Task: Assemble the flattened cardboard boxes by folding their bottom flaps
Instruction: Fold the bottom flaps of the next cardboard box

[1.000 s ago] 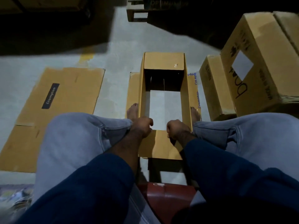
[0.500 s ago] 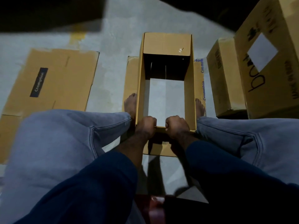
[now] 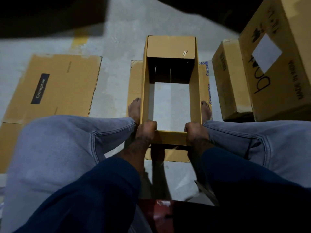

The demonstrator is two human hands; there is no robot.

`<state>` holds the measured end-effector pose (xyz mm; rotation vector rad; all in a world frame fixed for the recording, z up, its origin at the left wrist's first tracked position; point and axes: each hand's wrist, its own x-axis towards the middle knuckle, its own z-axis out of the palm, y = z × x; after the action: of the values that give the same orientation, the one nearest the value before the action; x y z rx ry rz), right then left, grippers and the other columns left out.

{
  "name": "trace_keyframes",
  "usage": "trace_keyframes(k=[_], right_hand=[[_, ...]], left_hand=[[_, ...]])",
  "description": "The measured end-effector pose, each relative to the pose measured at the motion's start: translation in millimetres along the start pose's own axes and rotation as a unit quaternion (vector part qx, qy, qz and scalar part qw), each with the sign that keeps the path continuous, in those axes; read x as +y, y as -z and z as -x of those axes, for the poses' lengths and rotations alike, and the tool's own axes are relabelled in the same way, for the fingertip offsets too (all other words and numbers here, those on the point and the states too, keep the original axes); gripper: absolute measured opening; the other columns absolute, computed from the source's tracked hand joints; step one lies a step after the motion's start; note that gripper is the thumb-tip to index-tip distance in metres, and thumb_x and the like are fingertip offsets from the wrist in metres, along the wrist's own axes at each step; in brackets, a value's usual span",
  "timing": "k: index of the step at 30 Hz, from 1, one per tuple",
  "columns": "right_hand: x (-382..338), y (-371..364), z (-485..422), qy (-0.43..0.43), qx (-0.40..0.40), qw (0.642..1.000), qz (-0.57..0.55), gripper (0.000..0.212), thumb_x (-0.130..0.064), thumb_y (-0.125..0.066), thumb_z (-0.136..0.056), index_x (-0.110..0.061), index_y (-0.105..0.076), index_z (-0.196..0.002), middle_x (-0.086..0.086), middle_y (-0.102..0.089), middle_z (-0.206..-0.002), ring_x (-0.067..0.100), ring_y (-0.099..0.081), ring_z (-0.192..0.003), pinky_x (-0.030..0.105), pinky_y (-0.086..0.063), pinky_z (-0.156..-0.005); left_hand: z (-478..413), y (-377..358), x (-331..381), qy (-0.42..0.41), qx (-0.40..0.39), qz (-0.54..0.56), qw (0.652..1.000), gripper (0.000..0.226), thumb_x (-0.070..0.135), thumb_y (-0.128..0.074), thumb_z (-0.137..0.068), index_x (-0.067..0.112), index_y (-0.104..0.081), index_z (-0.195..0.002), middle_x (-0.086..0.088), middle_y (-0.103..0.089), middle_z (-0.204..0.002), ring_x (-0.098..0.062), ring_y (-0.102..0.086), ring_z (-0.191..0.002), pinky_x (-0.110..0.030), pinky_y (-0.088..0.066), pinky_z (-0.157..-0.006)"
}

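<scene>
Here, a flattened cardboard box [image 3: 50, 88] lies on the floor [image 3: 114, 47] to my left. My left hand [image 3: 146, 130] curls over the left end of the near wall of the opened box [image 3: 170, 46], which stands between my bare feet with floor showing through its bottom; my right hand [image 3: 195, 132] grips the same wall's right end. Two closed cartons [image 3: 232, 78] sit beside it on the right.
</scene>
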<state>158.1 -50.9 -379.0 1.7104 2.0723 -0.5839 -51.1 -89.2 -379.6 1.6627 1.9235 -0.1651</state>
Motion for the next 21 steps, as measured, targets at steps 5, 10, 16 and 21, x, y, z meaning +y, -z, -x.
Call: trace_keyframes(k=[5,10,16,21], right_hand=[[-1.0,-1.6,-7.2,-0.026,-0.009,0.999,-0.037,0.013,-0.009,-0.067,-0.09,-0.022,-0.067,-0.093,0.004,-0.066,-0.101,0.023,-0.064,-0.094,0.042,-0.06,-0.084],[1.5,-1.9,-17.2,-0.035,-0.013,0.997,-0.063,0.013,-0.013,-0.071,-0.088,-0.022,-0.066,-0.083,0.002,-0.066,-0.092,0.02,-0.064,-0.086,0.04,-0.06,-0.079],[2.4,-0.8,-24.2,-0.035,-0.034,0.995,-0.085,0.012,-0.01,-0.072,-0.087,-0.017,-0.067,-0.08,0.006,-0.069,-0.092,0.023,-0.068,-0.086,0.042,-0.062,-0.081],[-2.7,9.4,-24.6,-0.045,-0.071,0.991,-0.102,0.01,-0.015,-0.075,-0.089,-0.009,-0.072,-0.096,0.009,-0.07,-0.096,0.023,-0.068,-0.087,0.038,-0.061,-0.08]], left_hand=[[-2.0,1.9,4.9,0.022,0.004,-0.026,0.999,0.02,0.001,-0.07,-0.087,0.013,-0.071,-0.104,-0.008,-0.068,-0.105,-0.025,-0.068,-0.098,-0.037,-0.059,-0.086],[-8.5,2.6,6.5,0.047,0.012,-0.015,0.999,0.015,0.008,-0.072,-0.09,0.014,-0.072,-0.104,-0.008,-0.069,-0.105,-0.024,-0.068,-0.098,-0.036,-0.059,-0.085],[-7.5,6.4,4.4,0.014,-0.008,-0.026,1.0,0.018,0.004,-0.071,-0.089,0.013,-0.068,-0.104,-0.007,-0.066,-0.107,-0.022,-0.064,-0.097,-0.035,-0.056,-0.085],[-6.5,16.2,6.5,0.013,-0.018,0.039,0.999,0.024,0.036,-0.078,-0.086,0.019,-0.065,-0.096,-0.001,-0.065,-0.101,-0.018,-0.06,-0.091,-0.037,-0.055,-0.081]])
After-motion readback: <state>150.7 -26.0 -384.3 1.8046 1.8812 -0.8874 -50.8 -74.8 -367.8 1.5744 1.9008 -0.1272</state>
